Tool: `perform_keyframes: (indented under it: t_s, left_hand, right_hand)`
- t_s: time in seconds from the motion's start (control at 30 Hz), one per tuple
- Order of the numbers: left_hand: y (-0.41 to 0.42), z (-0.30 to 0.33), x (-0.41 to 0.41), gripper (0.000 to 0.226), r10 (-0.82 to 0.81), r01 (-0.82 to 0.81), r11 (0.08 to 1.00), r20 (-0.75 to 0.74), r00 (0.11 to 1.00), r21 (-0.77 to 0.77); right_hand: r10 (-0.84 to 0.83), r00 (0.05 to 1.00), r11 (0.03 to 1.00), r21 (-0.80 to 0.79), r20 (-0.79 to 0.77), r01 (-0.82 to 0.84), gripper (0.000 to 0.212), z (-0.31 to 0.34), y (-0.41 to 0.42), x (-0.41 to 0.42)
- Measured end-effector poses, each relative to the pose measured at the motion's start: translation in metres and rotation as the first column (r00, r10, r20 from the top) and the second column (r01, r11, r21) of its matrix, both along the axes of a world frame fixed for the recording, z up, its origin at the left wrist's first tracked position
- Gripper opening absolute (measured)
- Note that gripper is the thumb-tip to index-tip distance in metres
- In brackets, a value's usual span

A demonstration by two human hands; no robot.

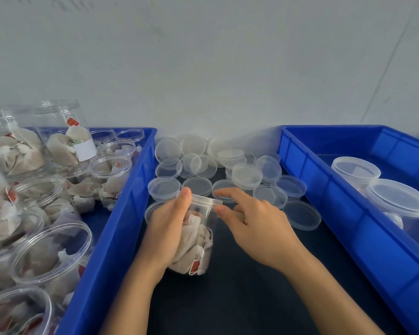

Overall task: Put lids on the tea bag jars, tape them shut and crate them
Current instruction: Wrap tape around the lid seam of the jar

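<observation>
A clear plastic jar full of tea bags is tilted away from me over the dark table. My left hand grips its left side, thumb up at the rim. A clear lid sits on the jar's mouth. My right hand pinches the right edge of that lid between thumb and forefinger. Several loose clear lids lie scattered on the table behind the jar.
A blue crate on the left holds several open jars of tea bags. A second blue crate on the right holds two lidded jars. A pale wall stands close behind the table.
</observation>
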State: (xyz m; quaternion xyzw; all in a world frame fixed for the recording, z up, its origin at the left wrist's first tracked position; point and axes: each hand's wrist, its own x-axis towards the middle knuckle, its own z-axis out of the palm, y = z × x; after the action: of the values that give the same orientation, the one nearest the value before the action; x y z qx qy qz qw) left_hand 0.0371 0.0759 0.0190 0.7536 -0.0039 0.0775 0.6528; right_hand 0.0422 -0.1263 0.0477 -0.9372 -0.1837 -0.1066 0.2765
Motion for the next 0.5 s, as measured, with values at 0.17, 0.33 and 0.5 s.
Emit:
perform_keyframes:
  t_s: [0.17,0.33,0.5]
  left_hand:
    - [-0.006,-0.002,-0.005,0.071,0.077,-0.078,0.996,0.021,0.997,0.052]
    - [-0.011,0.008,-0.013,0.057,0.308,-0.376,0.86,0.235,0.922,0.345]
    - [-0.031,0.008,-0.016,0.063,0.226,-0.327,0.806,0.254,0.941,0.494]
  right_hand:
    - [-0.01,1.0,1.0,-0.015,-0.006,0.01,0.039,0.005,0.001,-0.006]
    - [-0.079,0.992,0.994,-0.067,0.103,0.086,0.045,0.012,0.009,-0.013]
    - [-0.109,0.973,0.966,-0.21,0.202,0.152,0.042,0.011,0.016,-0.016]
